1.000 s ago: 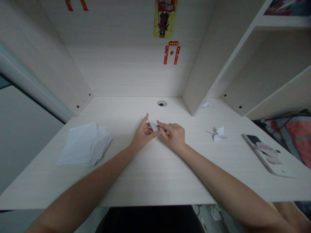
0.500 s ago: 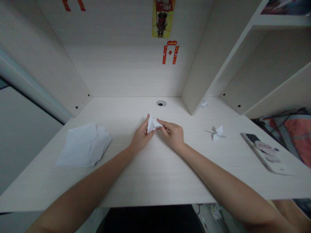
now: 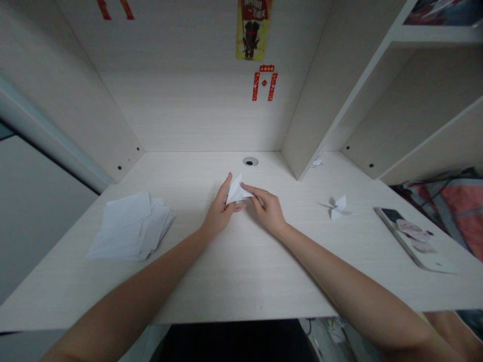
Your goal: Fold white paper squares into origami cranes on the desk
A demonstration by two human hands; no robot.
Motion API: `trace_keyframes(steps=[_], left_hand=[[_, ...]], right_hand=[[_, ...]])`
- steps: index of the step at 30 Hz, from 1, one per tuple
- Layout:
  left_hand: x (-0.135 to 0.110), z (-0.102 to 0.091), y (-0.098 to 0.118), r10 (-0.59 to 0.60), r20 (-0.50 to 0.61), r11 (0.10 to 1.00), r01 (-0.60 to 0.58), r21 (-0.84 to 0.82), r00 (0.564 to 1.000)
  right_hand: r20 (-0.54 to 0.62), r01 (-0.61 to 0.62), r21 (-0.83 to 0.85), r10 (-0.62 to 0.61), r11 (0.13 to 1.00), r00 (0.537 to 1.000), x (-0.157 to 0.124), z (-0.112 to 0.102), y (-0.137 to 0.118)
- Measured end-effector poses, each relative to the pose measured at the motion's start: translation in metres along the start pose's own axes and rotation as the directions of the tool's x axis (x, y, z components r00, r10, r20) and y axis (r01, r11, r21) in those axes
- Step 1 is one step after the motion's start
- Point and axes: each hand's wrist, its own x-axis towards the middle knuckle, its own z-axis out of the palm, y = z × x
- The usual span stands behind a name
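Note:
A small white piece of folded paper (image 3: 235,192), with a pointed tip sticking up, is held between my two hands above the desk. My left hand (image 3: 219,208) cradles its left side, with the thumb raised off the paper and the fingers reaching partly hidden beneath it. From the other side, my right hand (image 3: 267,207) pinches the right end between thumb and index finger. Farther right, a folded paper pinwheel shape (image 3: 337,207) rests on the desk. To the left lies a loose stack of white paper sheets (image 3: 128,226).
A phone (image 3: 411,239) with pictures on its back lies at the right of the desk (image 3: 241,281). Behind my hands is a round cable hole (image 3: 250,161). An upright panel (image 3: 313,115) divides the back right. Red and grey cloth (image 3: 460,206) is heaped at the far right.
The folded paper has turned, its tip now leaning more to the right. My left thumb has come away from its edge, and my right hand has shifted slightly left.

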Motion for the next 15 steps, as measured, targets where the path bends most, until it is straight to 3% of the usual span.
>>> trace_keyframes(steps=[8, 15], left_hand=[[0.0028, -0.0029, -0.0060, 0.110, -0.029, 0.993, -0.108, 0.053, 0.994], [0.0027, -0.0024, -0.0057, 0.053, -0.013, 0.998, -0.053, 0.016, 0.999]], right_hand=[[0.010, -0.017, 0.087, 0.016, 0.996, 1.000, 0.0028, 0.0014, -0.0060], [-0.014, -0.022, 0.039, 0.022, 0.999, 1.000, 0.0031, 0.0019, -0.0053]])
